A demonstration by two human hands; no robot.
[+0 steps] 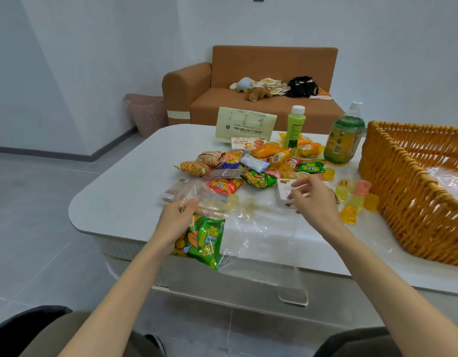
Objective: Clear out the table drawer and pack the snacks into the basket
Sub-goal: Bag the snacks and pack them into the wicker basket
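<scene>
Fingers [190,205] of my left hand [175,220] grip the bag [251,228] with a packet [206,240] at the table [119,202] edge, right fingers [301,195] pinch a strip [298,187]; better pull the packet free, then into the basket [403,202].

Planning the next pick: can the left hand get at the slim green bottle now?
Probably not directly: the left hand grips a clear bag at the near edge, and the snack pile lies between it and the slim green bottle.

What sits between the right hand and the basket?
Head view: a loose cluster of jelly cups, yellow, orange and pink, lies on the table between the right hand and the wicker basket.
</scene>
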